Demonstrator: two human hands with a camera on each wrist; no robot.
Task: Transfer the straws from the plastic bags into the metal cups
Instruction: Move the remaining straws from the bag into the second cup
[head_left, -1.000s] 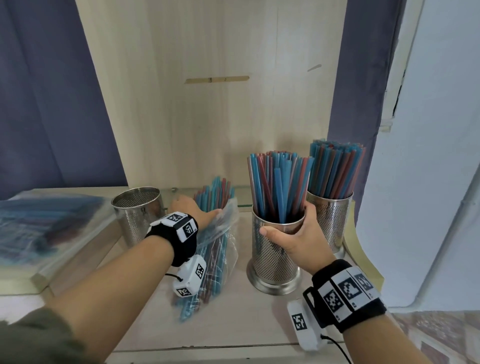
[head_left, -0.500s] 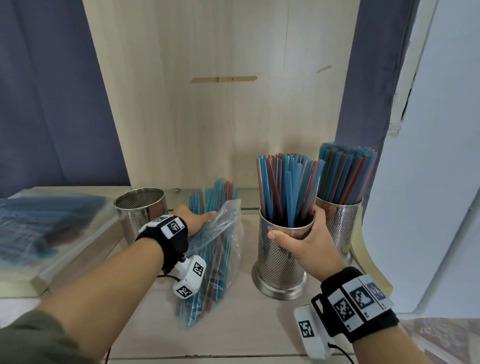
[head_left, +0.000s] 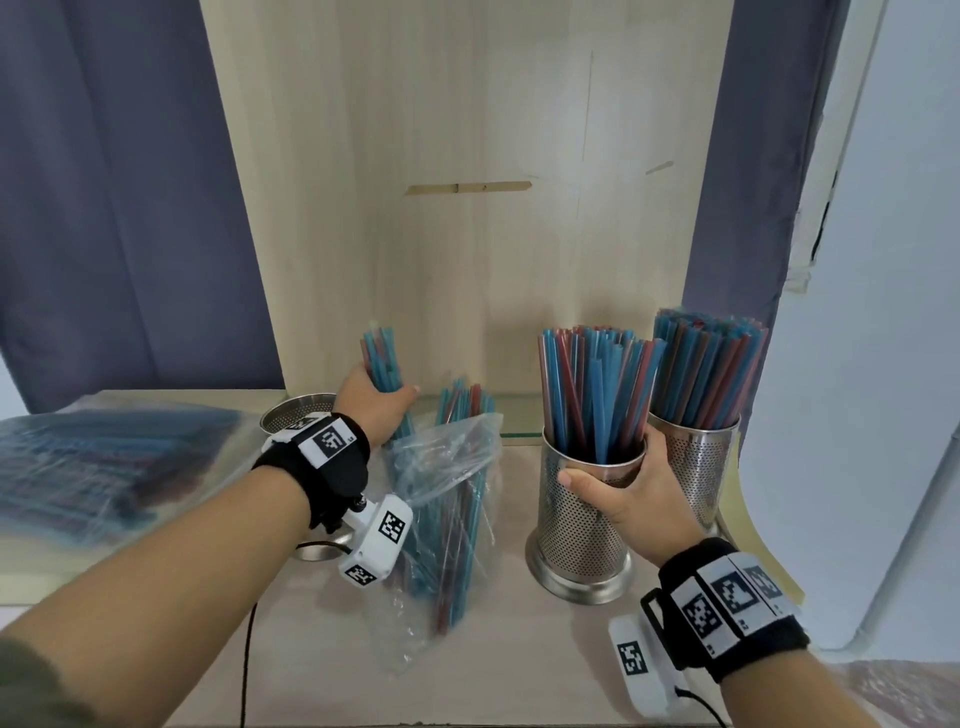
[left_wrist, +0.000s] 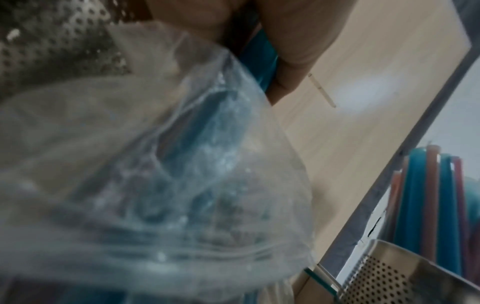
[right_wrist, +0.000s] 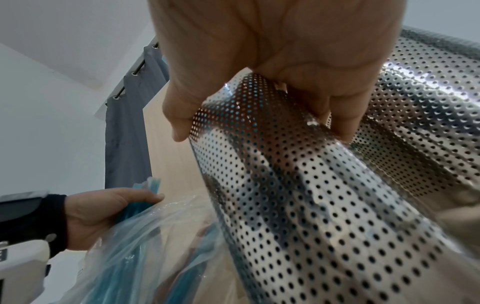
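My left hand (head_left: 376, 402) grips a bundle of blue and red straws (head_left: 381, 358), lifted partly out of a clear plastic bag (head_left: 447, 499) that stands open on the counter with more straws inside. In the right wrist view the same left hand (right_wrist: 109, 211) holds the straws above the bag (right_wrist: 135, 246). My right hand (head_left: 623, 493) grips the rim of the middle perforated metal cup (head_left: 576, 530), which is full of straws. The right wrist view shows my fingers (right_wrist: 337, 119) curled round that cup (right_wrist: 324, 205).
An empty perforated cup (head_left: 296, 415) stands behind my left wrist. A third cup (head_left: 701, 462), packed with straws, stands at the far right. Another bag of straws (head_left: 104, 462) lies flat at the left. A wooden panel (head_left: 467, 208) rises behind.
My left hand has closed on a bundle of straws and drawn it upward out of the bag. The right hand keeps its hold on the middle cup.
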